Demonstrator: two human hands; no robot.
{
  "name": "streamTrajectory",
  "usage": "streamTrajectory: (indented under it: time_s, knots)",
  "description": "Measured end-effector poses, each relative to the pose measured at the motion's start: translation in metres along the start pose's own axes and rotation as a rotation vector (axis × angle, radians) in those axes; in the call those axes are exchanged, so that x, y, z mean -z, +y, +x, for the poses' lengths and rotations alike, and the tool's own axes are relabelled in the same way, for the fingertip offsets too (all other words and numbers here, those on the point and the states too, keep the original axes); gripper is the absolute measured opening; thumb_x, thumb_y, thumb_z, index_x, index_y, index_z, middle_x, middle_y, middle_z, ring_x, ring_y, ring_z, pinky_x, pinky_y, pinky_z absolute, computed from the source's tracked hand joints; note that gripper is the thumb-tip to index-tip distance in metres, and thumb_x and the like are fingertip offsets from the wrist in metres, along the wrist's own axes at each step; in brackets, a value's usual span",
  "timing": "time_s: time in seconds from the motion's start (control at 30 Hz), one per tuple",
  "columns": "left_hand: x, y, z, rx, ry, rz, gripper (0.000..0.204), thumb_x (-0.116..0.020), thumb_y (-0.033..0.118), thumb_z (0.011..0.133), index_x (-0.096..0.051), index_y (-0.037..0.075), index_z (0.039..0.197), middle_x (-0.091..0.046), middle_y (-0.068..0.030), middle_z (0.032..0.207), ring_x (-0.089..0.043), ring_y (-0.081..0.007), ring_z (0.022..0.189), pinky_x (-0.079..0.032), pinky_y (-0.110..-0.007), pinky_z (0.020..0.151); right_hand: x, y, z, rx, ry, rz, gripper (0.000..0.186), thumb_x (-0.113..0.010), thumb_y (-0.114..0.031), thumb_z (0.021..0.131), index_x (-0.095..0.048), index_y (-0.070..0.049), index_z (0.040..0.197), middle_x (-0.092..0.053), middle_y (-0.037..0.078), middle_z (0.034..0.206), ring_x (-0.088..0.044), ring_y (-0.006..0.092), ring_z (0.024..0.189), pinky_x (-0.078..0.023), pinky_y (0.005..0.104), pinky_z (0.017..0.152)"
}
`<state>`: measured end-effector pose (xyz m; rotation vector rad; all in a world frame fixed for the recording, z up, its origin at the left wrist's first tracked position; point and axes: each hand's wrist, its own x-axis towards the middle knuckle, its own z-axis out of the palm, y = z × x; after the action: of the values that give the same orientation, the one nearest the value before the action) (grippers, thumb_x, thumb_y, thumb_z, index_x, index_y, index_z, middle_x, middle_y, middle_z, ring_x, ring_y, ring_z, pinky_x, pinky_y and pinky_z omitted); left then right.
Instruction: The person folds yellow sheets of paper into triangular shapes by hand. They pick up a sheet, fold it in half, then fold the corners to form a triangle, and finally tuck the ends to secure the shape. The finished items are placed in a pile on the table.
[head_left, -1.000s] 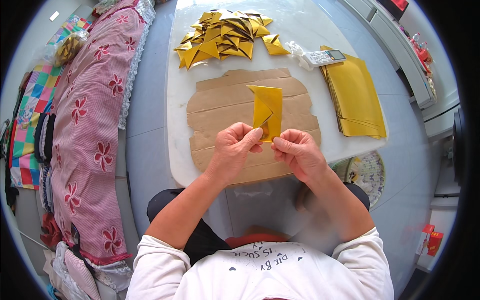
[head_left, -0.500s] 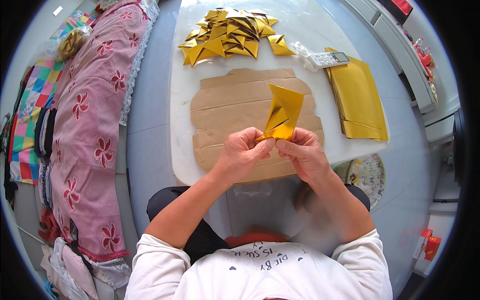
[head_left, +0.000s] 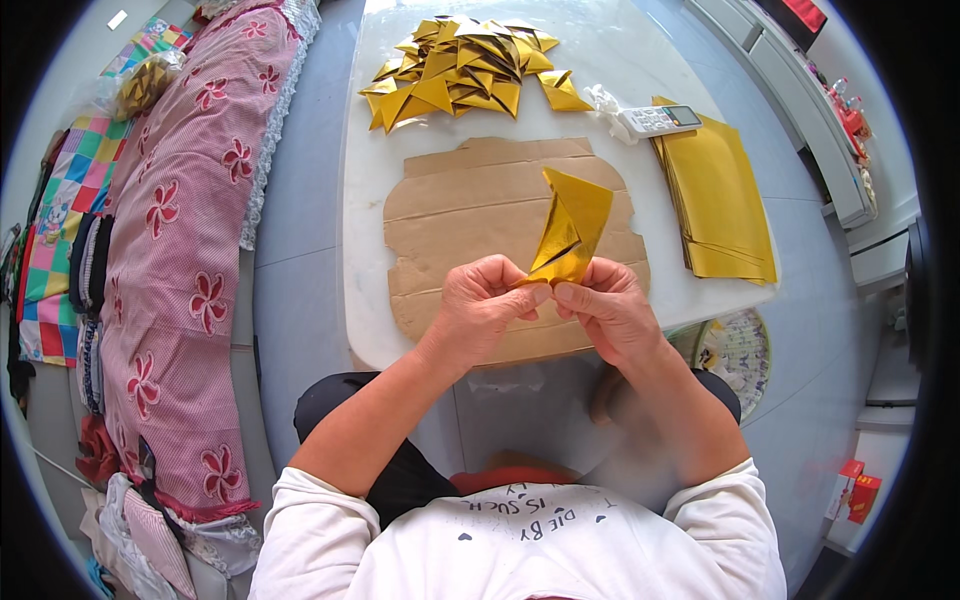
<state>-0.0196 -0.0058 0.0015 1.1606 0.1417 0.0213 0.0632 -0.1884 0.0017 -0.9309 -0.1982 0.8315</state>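
Observation:
A sheet of gold foil paper, partly folded, is held up between my two hands above a flat piece of brown cardboard. My left hand pinches the paper's lower left corner between thumb and fingers. At its lower right edge, my right hand pinches it the same way, the two thumb tips close together. A dark slit shows between the folds. Farther off lies a heap of folded gold paper pieces, with one folded piece at its right side. To the right rests a stack of flat gold sheets.
The cardboard lies on a white table with rounded corners. A remote-like white handset sits by the sheet stack, beside crumpled white tissue. Below the table's right corner is a round patterned basket. A pink flowered cover drapes furniture at left.
The folded gold paper has turned slightly and shifted a little to the right, its fold lying more closed. Both hands keep their pinch on it.

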Motion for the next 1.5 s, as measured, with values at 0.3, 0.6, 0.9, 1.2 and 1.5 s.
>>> streamTrajectory:
  time_s: [0.3,0.6,0.9,1.2,1.5]
  knots:
    - [0.002,0.006,-0.002,0.037,0.012,-0.122,0.006,-0.071,0.009,0.091,-0.069,0.003,0.089,-0.071,-0.0085,0.087,-0.067,-0.0146,0.078,-0.054,-0.029,0.074,0.002,-0.002,0.001,-0.009,-0.015,0.015,0.017,-0.077,-0.005,0.085,-0.072,-0.003,0.101,-0.071,0.004,0.091,-0.061,0.0091,0.077,-0.049,0.0233,0.069]
    - [0.013,0.012,0.000,-0.026,0.034,-0.048,0.004,-0.068,0.006,0.091,-0.069,0.002,0.090,-0.070,-0.0075,0.084,-0.066,-0.0152,0.076,-0.054,-0.029,0.075,0.004,-0.006,0.002,-0.012,0.004,-0.008,0.017,-0.078,-0.005,0.085,-0.072,-0.003,0.100,-0.071,0.003,0.089,-0.060,0.0088,0.075,-0.048,0.0233,0.068]
    - [0.005,0.014,0.005,0.130,-0.053,0.060,0.013,-0.072,0.014,0.091,-0.068,0.002,0.088,-0.069,-0.0040,0.082,-0.064,-0.0114,0.075,-0.052,-0.026,0.071,0.002,-0.003,0.002,-0.051,-0.015,-0.173,0.020,-0.080,-0.013,0.084,-0.073,-0.004,0.100,-0.070,0.001,0.087,-0.057,0.0071,0.075,-0.047,0.0236,0.069]
    - [-0.003,0.005,0.004,0.059,0.020,0.147,0.012,-0.070,0.013,0.093,-0.068,0.002,0.090,-0.069,-0.0039,0.083,-0.064,-0.0102,0.076,-0.051,-0.024,0.072,-0.005,-0.002,0.002,-0.051,-0.026,-0.135,0.021,-0.079,-0.011,0.085,-0.073,-0.004,0.104,-0.070,0.000,0.090,-0.056,0.0061,0.076,-0.047,0.0233,0.071]
    - [-0.004,0.000,0.008,0.045,-0.012,0.043,0.010,-0.071,0.013,0.092,-0.068,0.005,0.089,-0.067,-0.0011,0.080,-0.059,-0.0079,0.074,-0.047,-0.023,0.069,-0.003,0.004,-0.001,-0.017,-0.014,-0.108,0.019,-0.078,-0.010,0.085,-0.074,-0.003,0.103,-0.070,0.000,0.090,-0.057,0.0067,0.077,-0.047,0.0236,0.072]
